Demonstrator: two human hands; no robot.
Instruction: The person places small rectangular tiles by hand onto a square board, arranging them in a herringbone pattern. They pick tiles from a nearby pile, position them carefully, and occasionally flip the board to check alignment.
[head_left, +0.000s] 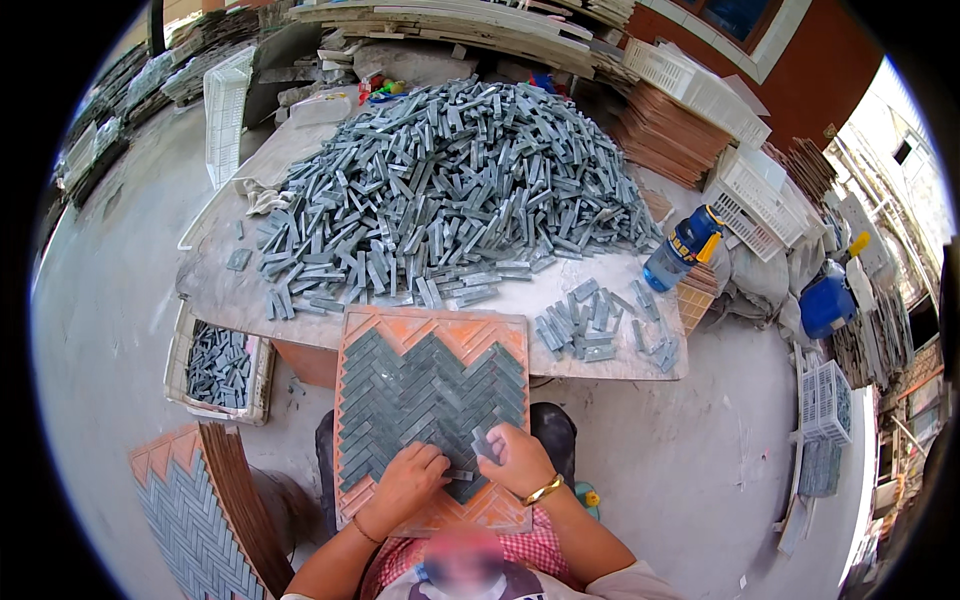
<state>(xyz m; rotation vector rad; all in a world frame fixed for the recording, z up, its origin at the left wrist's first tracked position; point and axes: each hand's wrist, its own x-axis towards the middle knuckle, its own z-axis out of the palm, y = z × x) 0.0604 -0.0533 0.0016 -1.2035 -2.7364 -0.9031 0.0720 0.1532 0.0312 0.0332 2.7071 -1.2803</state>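
Pinched in your right hand (pixel 518 461) is a grey tile (pixel 483 446), over the near part of the orange tray (pixel 430 325). Your left hand (pixel 410 478) curls over the tray too; its fingertips are hard to make out, so its grip cannot be told. Beyond the tray, a heap of tiles (pixel 450 185) hides much of the table (pixel 215 280).

"What colours are at the centre?"
"An orange tray (pixel 500 335) with dark grey tiles (pixel 430 390) in a herringbone zigzag."
"And around that tray?"
"At twelve o'clock, a blue-grey heap of strips (pixel 460 190). At two, a blue bottle (pixel 680 252) with a yellow-orange strap (pixel 709 248). At six, red-and-white checked cloth (pixel 548 550). At eight, an orange panel (pixel 190 510) patterned with paler grey zigzags."
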